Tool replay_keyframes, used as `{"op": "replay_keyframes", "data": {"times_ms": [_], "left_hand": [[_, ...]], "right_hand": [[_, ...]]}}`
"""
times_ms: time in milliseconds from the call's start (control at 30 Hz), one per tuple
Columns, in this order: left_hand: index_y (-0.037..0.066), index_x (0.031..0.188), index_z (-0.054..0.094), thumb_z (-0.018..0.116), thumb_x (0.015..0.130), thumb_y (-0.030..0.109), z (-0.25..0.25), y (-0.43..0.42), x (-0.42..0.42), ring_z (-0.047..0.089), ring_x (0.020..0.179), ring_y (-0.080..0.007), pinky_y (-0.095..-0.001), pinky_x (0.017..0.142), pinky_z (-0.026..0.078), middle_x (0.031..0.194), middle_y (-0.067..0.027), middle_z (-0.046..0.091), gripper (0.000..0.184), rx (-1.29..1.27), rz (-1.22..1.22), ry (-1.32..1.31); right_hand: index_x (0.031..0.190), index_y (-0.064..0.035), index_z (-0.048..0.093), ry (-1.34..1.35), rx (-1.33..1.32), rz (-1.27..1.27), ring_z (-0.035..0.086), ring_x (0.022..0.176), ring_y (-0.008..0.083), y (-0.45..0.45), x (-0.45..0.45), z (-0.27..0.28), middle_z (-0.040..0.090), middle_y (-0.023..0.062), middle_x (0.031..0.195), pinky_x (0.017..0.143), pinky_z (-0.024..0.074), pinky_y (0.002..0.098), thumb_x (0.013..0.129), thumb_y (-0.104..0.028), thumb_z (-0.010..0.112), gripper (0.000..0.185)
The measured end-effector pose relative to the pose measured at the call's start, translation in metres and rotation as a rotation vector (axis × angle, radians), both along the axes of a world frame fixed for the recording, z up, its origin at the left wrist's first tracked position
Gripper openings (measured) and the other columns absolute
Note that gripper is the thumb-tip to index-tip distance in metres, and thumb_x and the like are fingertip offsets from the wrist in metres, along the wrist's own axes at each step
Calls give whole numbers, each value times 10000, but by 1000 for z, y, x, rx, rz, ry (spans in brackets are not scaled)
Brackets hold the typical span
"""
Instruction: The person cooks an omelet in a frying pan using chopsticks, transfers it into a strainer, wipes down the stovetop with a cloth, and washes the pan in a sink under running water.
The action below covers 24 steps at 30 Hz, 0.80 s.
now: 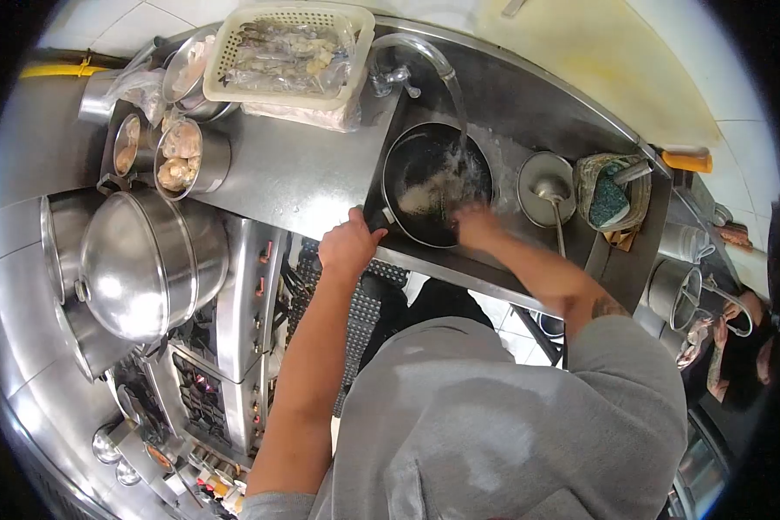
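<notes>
A black frying pan (pixel 416 160) stands in the steel sink, tilted a little, with water running into it from the curved tap (pixel 442 68). Pale, cloudy water or foam covers part of its inside. My left hand (pixel 348 246) is at the pan's handle side, by the sink's front edge, with fingers closed around what looks like the handle; the grip is partly hidden. Inside the pan's near right rim is my right hand (pixel 475 227), smeared by motion, so its fingers and anything in them cannot be made out.
Right of the pan are a bowl (pixel 533 205) with a ladle (pixel 551 187) and a basket (pixel 634 213) holding a green scouring pad (pixel 609 199). A cream basket (pixel 364 39) of wrapped food and steel pots (pixel 219 160) stand left. Another person's arm (pixel 718 360) shows far right.
</notes>
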<state>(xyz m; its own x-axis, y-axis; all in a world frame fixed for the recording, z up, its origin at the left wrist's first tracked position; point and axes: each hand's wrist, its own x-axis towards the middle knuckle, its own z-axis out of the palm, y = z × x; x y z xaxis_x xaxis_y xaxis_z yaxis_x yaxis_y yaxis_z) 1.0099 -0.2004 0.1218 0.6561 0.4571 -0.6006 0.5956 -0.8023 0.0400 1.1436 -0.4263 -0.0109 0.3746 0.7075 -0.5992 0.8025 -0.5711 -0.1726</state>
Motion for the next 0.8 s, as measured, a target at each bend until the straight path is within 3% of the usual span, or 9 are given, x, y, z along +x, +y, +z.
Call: {"op": "replay_keyframes", "data": {"times_ms": [67, 100, 200, 233, 300, 467, 567, 667, 800], "left_hand": [[32, 1233, 449, 593, 860, 568, 0, 0, 1, 688, 879, -366, -456, 774, 533, 921, -196, 701, 669, 6, 0, 1], [35, 1235, 449, 592, 861, 566, -2, 1, 1, 688, 881, -364, -455, 777, 532, 924, -195, 701, 666, 13, -5, -1], [31, 1168, 479, 609, 859, 548, 1, 0, -1, 685, 880, -382, -456, 769, 543, 920, -196, 699, 617, 13, -8, -27], [27, 1133, 494, 618, 857, 540, 3, 0, 0, 683, 879, -392, -457, 763, 549, 916, -196, 699, 595, 10, -7, -41], [24, 1131, 494, 616, 856, 543, 6, 1, 3, 685, 875, -387, -455, 761, 550, 911, -195, 699, 600, 16, -8, -21], [21, 1138, 495, 614, 855, 545, 6, 1, 2, 689, 865, -374, -452, 751, 549, 909, -201, 699, 607, 11, -21, -48], [21, 1157, 497, 622, 853, 535, 5, 1, 0, 690, 867, -371, -451, 752, 547, 918, -205, 699, 610, 7, -18, -34], [21, 1174, 500, 631, 851, 524, 7, -1, -1, 688, 878, -372, -453, 758, 544, 927, -206, 699, 612, -3, -5, -24], [19, 1200, 485, 613, 853, 550, 3, 0, 0, 686, 885, -374, -466, 762, 542, 926, -199, 700, 648, 4, -1, -65]], "right_hand": [[1189, -80, 629, 421, 204, 24, 570, 1143, 355, 22, -27, -56, 599, 197, 1239, 1024, 402, 435, 909, -314, 490, 391], [1150, -52, 641, 538, 259, -184, 585, 1086, 358, 53, -31, 8, 599, 188, 1244, 979, 432, 424, 957, -337, 449, 393], [1001, -102, 653, 1161, 479, -1122, 633, 812, 238, 139, 17, 18, 670, 95, 927, 666, 502, 402, 936, -364, 498, 312], [936, -109, 639, 1519, 761, -1410, 613, 702, 242, 168, 58, -46, 657, 85, 841, 602, 498, 414, 910, -378, 524, 294], [1045, -60, 634, 1429, 1313, -1964, 649, 917, 272, 170, 109, -29, 676, 139, 1018, 745, 513, 442, 912, -454, 512, 433], [1356, -59, 502, 671, 1062, -977, 357, 1364, 323, 149, -24, -23, 370, 183, 1495, 1131, 238, 419, 1014, -372, 343, 491], [1407, -56, 444, -104, 578, -19, 364, 1351, 386, 80, -2, -61, 359, 204, 1496, 1132, 250, 436, 1007, -341, 360, 497], [1492, -33, 280, 142, 608, -785, 166, 1439, 413, 69, 16, -75, 209, 255, 1544, 1165, 138, 523, 977, -278, 444, 593], [1481, -7, 269, 251, 444, -231, 72, 1453, 428, 57, -40, -64, 92, 260, 1565, 1182, 80, 515, 978, -292, 436, 602]]}}
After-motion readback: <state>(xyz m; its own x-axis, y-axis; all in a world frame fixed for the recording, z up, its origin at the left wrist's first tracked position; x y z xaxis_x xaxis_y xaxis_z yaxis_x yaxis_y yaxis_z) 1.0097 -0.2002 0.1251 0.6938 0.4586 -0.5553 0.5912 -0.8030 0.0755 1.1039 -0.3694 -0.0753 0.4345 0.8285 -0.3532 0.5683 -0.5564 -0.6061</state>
